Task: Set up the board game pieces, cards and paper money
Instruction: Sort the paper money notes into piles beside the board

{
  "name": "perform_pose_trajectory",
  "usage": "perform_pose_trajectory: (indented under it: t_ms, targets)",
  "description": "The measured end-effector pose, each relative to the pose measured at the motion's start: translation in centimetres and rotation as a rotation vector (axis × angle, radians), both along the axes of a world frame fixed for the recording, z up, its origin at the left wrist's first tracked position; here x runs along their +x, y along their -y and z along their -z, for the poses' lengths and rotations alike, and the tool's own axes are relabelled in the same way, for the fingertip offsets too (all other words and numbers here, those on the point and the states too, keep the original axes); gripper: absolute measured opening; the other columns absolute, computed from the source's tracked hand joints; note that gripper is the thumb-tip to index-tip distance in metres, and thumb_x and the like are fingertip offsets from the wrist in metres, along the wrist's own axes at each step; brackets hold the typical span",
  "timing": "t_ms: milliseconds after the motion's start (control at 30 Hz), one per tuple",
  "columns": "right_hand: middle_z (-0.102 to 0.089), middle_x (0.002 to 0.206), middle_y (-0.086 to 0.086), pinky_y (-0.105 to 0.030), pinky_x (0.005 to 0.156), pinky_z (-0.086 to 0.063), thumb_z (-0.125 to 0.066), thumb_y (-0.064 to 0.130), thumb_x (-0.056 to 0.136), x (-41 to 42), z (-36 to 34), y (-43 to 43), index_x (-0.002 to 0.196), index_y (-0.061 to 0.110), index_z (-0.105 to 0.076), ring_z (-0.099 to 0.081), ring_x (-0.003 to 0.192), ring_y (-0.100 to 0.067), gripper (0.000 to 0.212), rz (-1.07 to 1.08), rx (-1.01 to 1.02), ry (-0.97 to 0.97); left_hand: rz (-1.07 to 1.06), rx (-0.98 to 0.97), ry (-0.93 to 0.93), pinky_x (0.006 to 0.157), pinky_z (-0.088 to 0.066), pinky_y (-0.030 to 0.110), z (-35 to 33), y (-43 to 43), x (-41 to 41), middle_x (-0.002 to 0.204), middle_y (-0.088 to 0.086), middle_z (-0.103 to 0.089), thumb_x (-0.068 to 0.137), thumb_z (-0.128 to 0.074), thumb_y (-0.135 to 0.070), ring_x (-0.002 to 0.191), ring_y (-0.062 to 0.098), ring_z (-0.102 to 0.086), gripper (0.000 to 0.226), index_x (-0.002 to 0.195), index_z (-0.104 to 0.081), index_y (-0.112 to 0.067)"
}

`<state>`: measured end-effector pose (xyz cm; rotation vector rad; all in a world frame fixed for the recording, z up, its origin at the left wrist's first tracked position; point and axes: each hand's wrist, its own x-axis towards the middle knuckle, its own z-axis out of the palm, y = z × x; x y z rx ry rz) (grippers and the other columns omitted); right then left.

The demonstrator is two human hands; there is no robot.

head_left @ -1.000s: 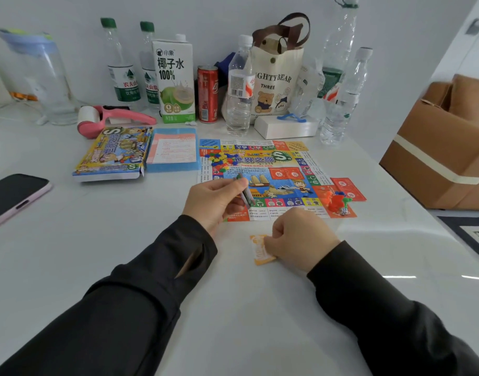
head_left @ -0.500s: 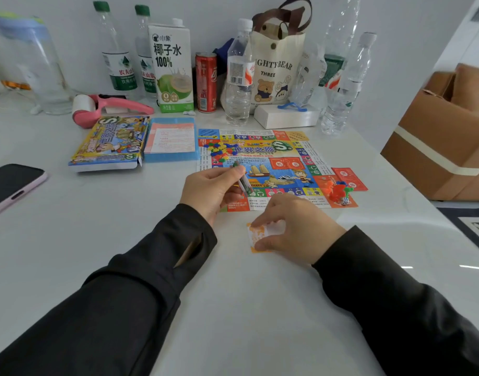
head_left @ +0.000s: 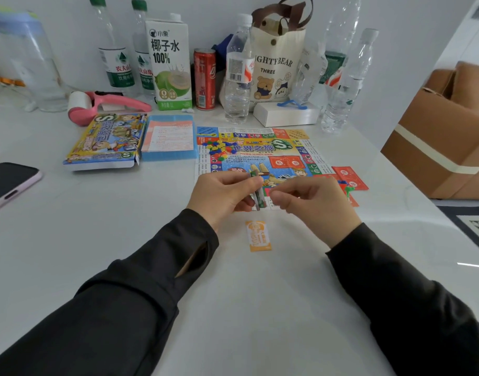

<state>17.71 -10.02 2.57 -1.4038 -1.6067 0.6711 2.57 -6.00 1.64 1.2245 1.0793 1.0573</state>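
Phone lies on the smooth white table. Left hand pinches a thin stack of paper money over the bright board — a flat orange bill lies just below. Right hand pinches the stack too.

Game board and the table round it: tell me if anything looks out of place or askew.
One orange note lies alone on the bare table, off the game board, slightly tilted. The red cards lie askew at the board's right edge, and coloured pieces sit in a loose heap on it. Nothing looks spilled or damaged.
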Motion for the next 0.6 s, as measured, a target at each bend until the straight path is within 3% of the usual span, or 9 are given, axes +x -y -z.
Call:
perform_pose_trajectory:
  t_ms: [233,600]
  targets:
    - [-0.065,0.056,0.013,-0.012,0.054,-0.046,-0.072,0.012,0.076,-0.39,0.00,0.33,0.065,0.028,-0.067,-0.056,0.050,0.001,0.021,-0.036,-0.055,-0.077,0.048,0.090,-0.084,0.048,-0.049,0.015,-0.25,0.68,0.45,0.055,-0.006,-0.063,0.080,-0.069,-0.016,0.046,0.004,-0.058,0.001,0.079,-0.069,-0.016]
    - [-0.066,0.057,0.005,-0.025,0.060,-0.051,-0.070,0.008,0.076,0.22,0.01,-0.01,0.066,0.022,-0.069,-0.058,0.053,-0.008,0.018,-0.074,-0.223,-0.220,0.091,0.025,-0.001,0.049,-0.048,0.016,-0.31,0.92,0.47,0.060,-0.001,-0.066,0.079,-0.069,-0.016,0.051,0.008,-0.059,0.004,0.080,-0.071,-0.013]
